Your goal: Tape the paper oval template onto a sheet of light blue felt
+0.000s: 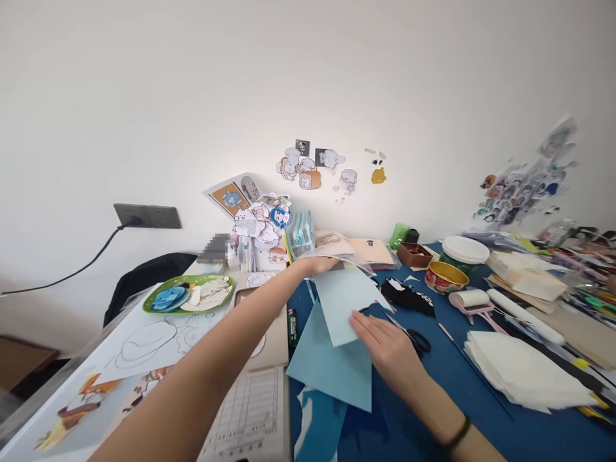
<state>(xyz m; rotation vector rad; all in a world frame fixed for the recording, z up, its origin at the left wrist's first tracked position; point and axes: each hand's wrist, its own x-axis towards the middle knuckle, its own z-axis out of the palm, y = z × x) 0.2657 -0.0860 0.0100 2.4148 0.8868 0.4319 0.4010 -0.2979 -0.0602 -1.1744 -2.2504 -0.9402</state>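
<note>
My left hand (315, 265) reaches forward over the desk and its fingers close on the far edge of a pale blue sheet (344, 301), under a stack of clear plastic sleeves (353, 253). My right hand (387, 346) lies flat with fingers stretched out on a larger light blue felt sheet (332, 362), pressing where the two sheets overlap. Black-handled scissors (418, 339) lie just right of that hand on the dark blue mat (481, 410).
A green plate (188, 294) of felt pieces and pencil sketches sit at the left. A black felt piece (409, 296), a gold tin (445, 276), a lint roller (474, 301) and a stack of white sheets (520, 372) lie to the right. Stickers cover the wall.
</note>
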